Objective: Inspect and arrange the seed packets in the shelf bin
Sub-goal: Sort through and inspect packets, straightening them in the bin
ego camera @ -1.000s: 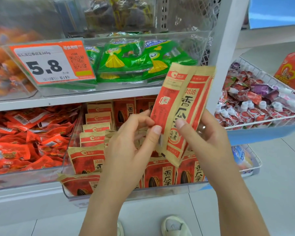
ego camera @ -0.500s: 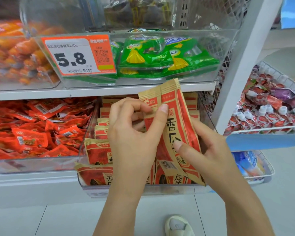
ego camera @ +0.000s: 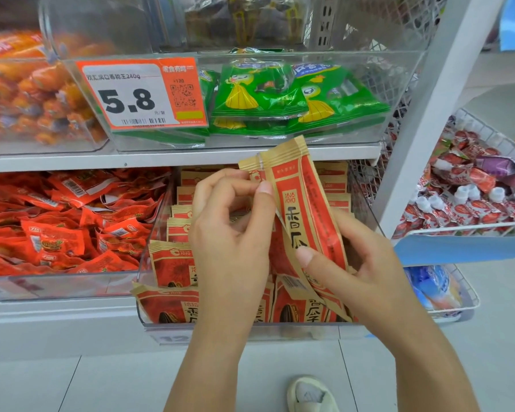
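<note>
White shop shelving holds a clear plastic bin (ego camera: 161, 233) of seed packets. Both hands, left hand (ego camera: 229, 233) and right hand (ego camera: 357, 263), pinch a tan-and-red paper seed packet (ego camera: 304, 203), now lowered over the bin, likely for reinsertion.

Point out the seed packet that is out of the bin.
The seed packet pinched by left hand and right hand; the others sit in the bin.

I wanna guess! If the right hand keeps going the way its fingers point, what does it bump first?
Probably the seed packets standing in the clear bin, past the held packet that the right hand already pinches; depth is unclear.
</note>
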The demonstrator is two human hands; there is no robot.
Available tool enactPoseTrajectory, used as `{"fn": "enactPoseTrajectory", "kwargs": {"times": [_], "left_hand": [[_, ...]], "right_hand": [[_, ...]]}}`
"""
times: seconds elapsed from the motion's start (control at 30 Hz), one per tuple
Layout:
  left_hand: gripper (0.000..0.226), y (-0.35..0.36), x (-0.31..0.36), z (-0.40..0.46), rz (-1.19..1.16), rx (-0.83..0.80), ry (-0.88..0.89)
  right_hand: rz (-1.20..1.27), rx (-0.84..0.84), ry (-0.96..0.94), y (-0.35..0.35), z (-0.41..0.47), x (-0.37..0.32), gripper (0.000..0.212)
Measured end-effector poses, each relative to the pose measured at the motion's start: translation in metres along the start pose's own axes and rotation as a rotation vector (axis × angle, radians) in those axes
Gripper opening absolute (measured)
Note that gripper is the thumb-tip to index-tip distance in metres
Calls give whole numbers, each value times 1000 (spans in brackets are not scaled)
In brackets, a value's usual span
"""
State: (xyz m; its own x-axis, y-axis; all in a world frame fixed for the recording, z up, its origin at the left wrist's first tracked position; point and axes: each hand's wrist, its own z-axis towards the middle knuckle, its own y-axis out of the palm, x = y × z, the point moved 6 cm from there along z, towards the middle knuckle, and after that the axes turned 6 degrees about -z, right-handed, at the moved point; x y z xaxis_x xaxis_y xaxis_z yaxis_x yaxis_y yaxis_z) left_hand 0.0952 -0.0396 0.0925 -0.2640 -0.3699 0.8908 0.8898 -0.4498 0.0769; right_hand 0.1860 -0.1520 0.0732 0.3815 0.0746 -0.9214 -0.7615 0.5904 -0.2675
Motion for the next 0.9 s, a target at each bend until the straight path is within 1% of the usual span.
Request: {"fn": "enactPoseTrajectory", "kwargs": {"times": [0.03,0.1,0.17,0.2,0.23,0.3,0.37,0.4,0.47,0.53,0.57,0.7,0.9], "left_hand": [[16,-1,0,0,-6,6,1],[15,-4,-1,1,-46,29,-7],[16,-5,-3,2,-114,47,-39],[15,-4,-4,2,-139,45,-64],[14,-3,-6,1,-154,34,-92],[8,3,-8,0,-167,-6,-142],[6,8,-10,-3,-167,-55,-183],[8,10,-10,-4,-171,-73,-199],[24,10,-7,-5,-180,-96,-199],[38,10,-3,-4,-181,-116,-189],[40,10,-3,-4,-194,-117,-191],[35,13,0,-4,-249,-106,-187],[25,13,2,-5,-213,-118,-152]], "right_hand": [[0,-1,6,0,0,1,39],[2,-32,30,-1,2,5,59],[56,-86,68,0,2,10,77],[103,-110,92,1,0,11,81],[148,-126,112,1,-1,11,82],[196,-134,137,2,-2,11,75],[153,-125,146,2,-1,14,71],[111,-114,138,1,0,15,71],[51,-88,117,-1,2,15,70],[39,-77,97,-3,2,13,64],[37,-74,90,-3,2,13,62],[-15,-60,70,-4,2,16,68],[-54,-53,76,-3,3,18,72]]}}
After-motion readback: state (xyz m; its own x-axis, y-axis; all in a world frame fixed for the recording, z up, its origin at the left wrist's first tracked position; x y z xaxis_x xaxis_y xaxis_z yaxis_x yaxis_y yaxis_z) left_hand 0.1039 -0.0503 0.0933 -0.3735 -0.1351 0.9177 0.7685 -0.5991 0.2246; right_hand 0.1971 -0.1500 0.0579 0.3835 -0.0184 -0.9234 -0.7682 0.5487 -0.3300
